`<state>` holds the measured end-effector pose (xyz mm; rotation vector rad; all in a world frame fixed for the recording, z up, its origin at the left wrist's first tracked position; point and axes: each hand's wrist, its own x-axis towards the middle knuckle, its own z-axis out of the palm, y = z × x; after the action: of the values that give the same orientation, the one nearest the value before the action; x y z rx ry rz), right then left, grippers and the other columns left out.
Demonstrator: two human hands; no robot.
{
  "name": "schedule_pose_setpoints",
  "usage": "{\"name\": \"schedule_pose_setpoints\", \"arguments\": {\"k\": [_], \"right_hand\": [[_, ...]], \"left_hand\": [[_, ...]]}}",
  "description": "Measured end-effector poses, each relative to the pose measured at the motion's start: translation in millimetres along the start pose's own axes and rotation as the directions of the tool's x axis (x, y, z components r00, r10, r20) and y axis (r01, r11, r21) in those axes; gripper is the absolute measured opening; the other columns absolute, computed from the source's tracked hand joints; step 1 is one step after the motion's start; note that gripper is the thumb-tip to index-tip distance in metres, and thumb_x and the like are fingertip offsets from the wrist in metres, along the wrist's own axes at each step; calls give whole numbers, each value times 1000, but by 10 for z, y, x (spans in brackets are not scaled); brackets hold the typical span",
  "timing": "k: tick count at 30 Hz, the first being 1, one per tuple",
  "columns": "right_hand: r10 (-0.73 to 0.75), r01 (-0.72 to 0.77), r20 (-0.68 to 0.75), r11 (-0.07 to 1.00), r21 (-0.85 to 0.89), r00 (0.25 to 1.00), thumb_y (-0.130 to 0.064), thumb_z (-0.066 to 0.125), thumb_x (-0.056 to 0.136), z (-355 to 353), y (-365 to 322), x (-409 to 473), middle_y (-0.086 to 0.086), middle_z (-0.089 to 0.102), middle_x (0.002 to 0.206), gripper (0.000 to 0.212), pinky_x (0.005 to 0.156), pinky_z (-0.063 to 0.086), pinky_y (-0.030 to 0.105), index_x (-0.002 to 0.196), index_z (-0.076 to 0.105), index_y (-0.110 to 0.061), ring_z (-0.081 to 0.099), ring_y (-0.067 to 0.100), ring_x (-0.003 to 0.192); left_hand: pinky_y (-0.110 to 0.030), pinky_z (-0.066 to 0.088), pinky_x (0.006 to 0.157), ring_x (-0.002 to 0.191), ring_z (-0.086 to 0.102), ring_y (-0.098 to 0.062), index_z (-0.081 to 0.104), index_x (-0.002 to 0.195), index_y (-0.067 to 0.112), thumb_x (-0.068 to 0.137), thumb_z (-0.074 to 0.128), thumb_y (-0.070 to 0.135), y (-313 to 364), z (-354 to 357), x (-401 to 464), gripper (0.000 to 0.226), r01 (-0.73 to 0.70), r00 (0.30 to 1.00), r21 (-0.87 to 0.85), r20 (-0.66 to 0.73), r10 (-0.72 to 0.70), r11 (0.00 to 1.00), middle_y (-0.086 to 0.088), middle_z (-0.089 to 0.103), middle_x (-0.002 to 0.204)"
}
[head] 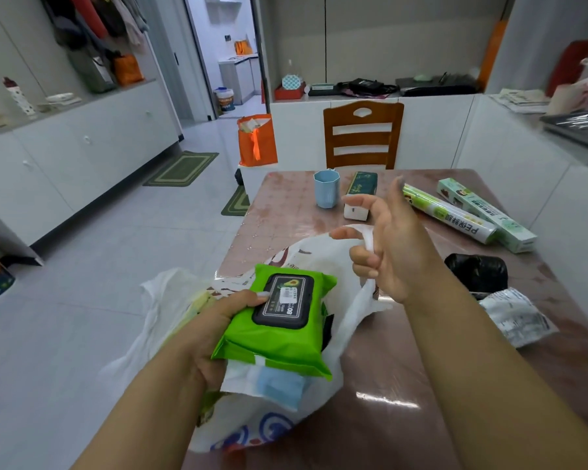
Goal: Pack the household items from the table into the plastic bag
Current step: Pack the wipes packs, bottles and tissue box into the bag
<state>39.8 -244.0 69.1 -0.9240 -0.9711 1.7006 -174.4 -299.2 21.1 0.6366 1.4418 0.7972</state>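
Plastic bag [347,320] sags off the table's [404,385] near-left edge; right hand [387,252] hooks its handle, other fingers loose. Left hand [214,330] grips the green wet-wipes pack [279,320] above the mouth. Best lift the handle wider, then slide it in flat.

Bag [323,256] at the table's [404,385] near-left corner, wipes pack [279,320] over its mouth. Cup [326,189] at the far edge, carton [360,195] just right of it. Roll [448,213] and box [486,213] side by side, far right. Chair [363,135] behind.
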Motion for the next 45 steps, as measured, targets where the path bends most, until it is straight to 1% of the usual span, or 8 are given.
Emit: {"name": "schedule_pose_setpoints", "arguments": {"k": [3,7,13,20,24,29,33,45], "right_hand": [[-6,4,60,1000,28,998,-76,14,85,23,-49,-49,21,62,98,78,35,23,14,123,53,-21,25,8,35],[-59,55,108,998,40,992,-77,14,83,27,-60,-65,26,63,109,79,35,25,14,124,53,-21,26,8,36],[-82,76,159,996,39,984,-78,22,74,57,-69,-59,30,62,115,86,34,25,14,125,52,-16,27,7,35],[-56,59,145,998,-14,988,-79,19,79,127,-4,-24,26,67,109,84,36,21,15,117,54,-13,26,10,37],[-36,39,159,999,-16,987,-78,18,80,146,37,-31,23,68,107,83,35,22,15,115,54,-12,27,10,38],[-72,78,167,997,-29,983,-76,15,84,173,-53,-25,22,69,106,79,39,22,17,116,53,-14,31,11,38],[7,12,80,971,-239,997,-71,17,88,145,-62,-8,23,70,98,73,42,44,26,118,53,-15,50,19,41],[128,-221,-185,700,-679,974,-75,20,84,-285,-156,-190,26,70,89,70,79,59,48,127,49,-28,70,37,76]], "left_hand": [[-35,55,80,71,71,-27,74,95,3,72,72,17,-62,68,-19,27,-11,1000,-68,14,12,998,-17,76,86],[-35,59,71,75,72,-29,73,101,10,80,68,36,42,197,18,34,-97,989,-12,-110,95,995,-16,75,93],[-38,38,102,125,49,-24,49,138,22,88,53,55,30,161,187,61,-97,936,644,-200,289,759,-5,49,144],[-32,46,94,111,58,-21,52,130,27,85,56,58,-155,443,199,55,-122,885,825,-161,436,552,3,63,123],[-33,54,77,69,58,-17,63,72,18,95,42,45,-181,212,258,41,-136,858,828,-176,483,544,2,64,73],[-40,24,115,140,28,-29,55,132,21,88,50,46,8,-195,313,50,98,678,947,-288,677,304,-7,39,150],[-40,7,119,148,4,-26,35,146,15,92,51,37,213,-346,217,61,24,607,913,-338,720,408,-8,12,161],[-29,48,85,102,59,-11,64,113,20,92,55,26,357,613,-157,24,-440,552,756,-196,810,484,5,65,112]]}}
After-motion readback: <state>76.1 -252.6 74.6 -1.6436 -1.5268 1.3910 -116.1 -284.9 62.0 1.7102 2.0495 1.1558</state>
